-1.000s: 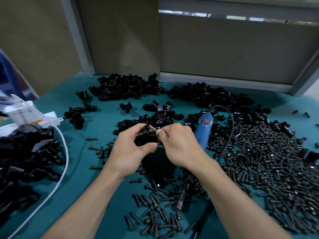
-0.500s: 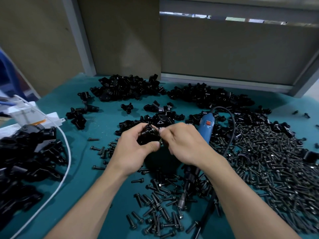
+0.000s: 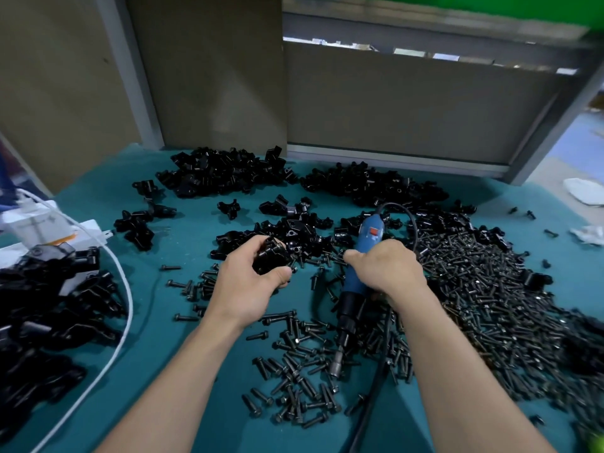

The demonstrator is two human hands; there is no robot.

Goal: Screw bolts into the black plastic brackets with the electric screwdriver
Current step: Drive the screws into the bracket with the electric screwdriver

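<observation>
My left hand point(image 3: 249, 287) grips a black plastic bracket point(image 3: 270, 259) above the teal table, fingers curled round it. To its right, my right hand point(image 3: 385, 268) wraps around the blue electric screwdriver point(image 3: 358, 276), which lies slanted with its metal bit point(image 3: 336, 366) pointing toward me over loose bolts. The tool's black cord point(image 3: 410, 220) loops behind my right hand. Dark bolts point(image 3: 490, 289) lie heaped to the right and scattered in front of me point(image 3: 294, 387).
Heaps of black brackets sit at the back left point(image 3: 222, 173), back centre point(image 3: 369, 184) and on the near left point(image 3: 49, 305). A white cable point(image 3: 122, 305) curves past the left heap from a white box point(image 3: 36, 220). Grey panels wall the table's far edge.
My right hand has left the bracket and moved right, closing around the blue screwdriver. My left hand still holds the bracket, now alone.
</observation>
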